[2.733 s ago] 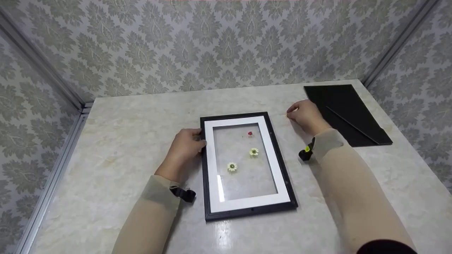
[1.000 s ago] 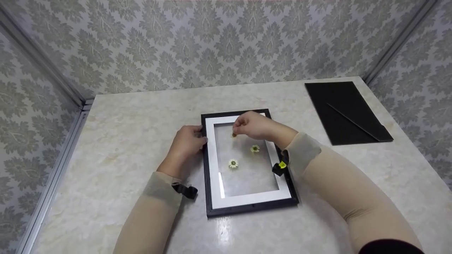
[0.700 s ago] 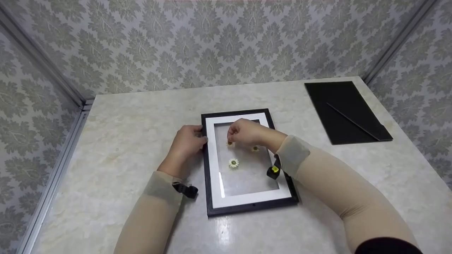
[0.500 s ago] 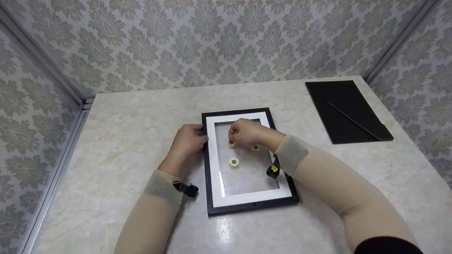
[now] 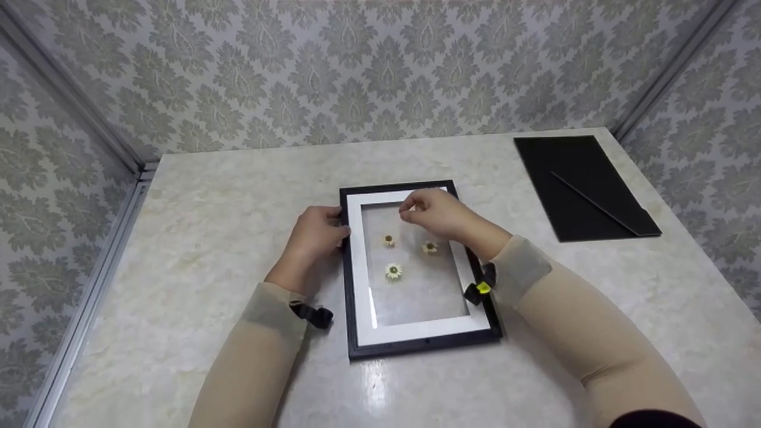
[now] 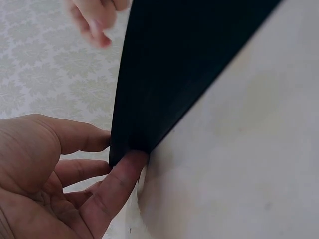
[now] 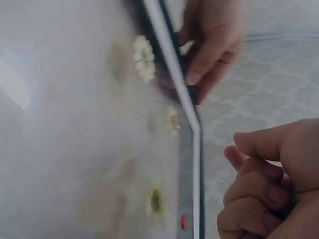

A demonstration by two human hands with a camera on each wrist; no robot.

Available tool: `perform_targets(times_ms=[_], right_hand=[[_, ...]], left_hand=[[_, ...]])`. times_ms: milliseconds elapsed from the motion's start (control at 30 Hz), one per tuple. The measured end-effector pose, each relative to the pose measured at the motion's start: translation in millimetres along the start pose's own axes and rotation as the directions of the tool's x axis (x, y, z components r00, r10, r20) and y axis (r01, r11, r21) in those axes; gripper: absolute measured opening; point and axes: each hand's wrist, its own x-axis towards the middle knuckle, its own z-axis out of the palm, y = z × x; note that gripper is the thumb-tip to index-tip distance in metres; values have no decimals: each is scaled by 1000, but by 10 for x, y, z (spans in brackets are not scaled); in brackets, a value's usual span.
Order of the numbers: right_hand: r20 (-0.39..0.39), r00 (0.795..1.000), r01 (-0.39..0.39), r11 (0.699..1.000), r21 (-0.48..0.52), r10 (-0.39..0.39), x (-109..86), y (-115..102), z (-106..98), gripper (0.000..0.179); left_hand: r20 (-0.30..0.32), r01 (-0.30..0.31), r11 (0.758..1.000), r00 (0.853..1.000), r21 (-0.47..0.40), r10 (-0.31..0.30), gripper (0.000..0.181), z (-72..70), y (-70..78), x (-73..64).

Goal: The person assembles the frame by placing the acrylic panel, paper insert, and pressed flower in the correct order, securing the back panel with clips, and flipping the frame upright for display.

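A black picture frame [image 5: 425, 342] with a white mat border and a see-through pane lies on the table. My left hand [image 5: 315, 235] grips its left edge between thumb and fingers. Inside the border are a white daisy [image 5: 393, 271], a pale yellow flower [image 5: 430, 246] and a smaller cream flower with a brown centre [image 5: 388, 240]. My right hand [image 5: 437, 211] hovers over the pane's upper part, fingers bent and holding nothing. A small red flower [image 7: 184, 222] shows in the right wrist view; in the head view the right hand hides it.
Two black boards [image 5: 585, 184], one partly over the other or folded, lie at the table's back right. The pale marbled table [image 5: 238, 196] meets a patterned wall behind. More patterned panels with metal strips stand at both sides.
My right hand brought the small cream flower from the right of the frame, set it on the pane's upper left, let go and rose up and right. The left hand kept its grip.
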Motion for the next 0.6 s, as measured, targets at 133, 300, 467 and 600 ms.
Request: perform_targets(times_ms=[133, 300, 467, 600], right_hand=[[-133, 991, -3, 984, 177, 27, -237, 238, -128, 34], [-279, 955, 0, 944, 331, 98, -525, 647, -423, 34], [-395, 889, -39, 899, 437, 230, -708, 1097, -828, 24], [-464, 814, -102, 873, 477, 349, -824, 1478, -1117, 8]], left_hand=[[-12, -23, 1000, 1000, 0, 23, 57, -16, -28, 1], [-10, -6, 1000, 1000, -27, 6, 56, 0, 1, -3], [-24, 2, 1000, 1000, -24, -2, 58, 12, 16, -15], [-39, 17, 1000, 999, -16, -17, 60, 31, 10, -19]])
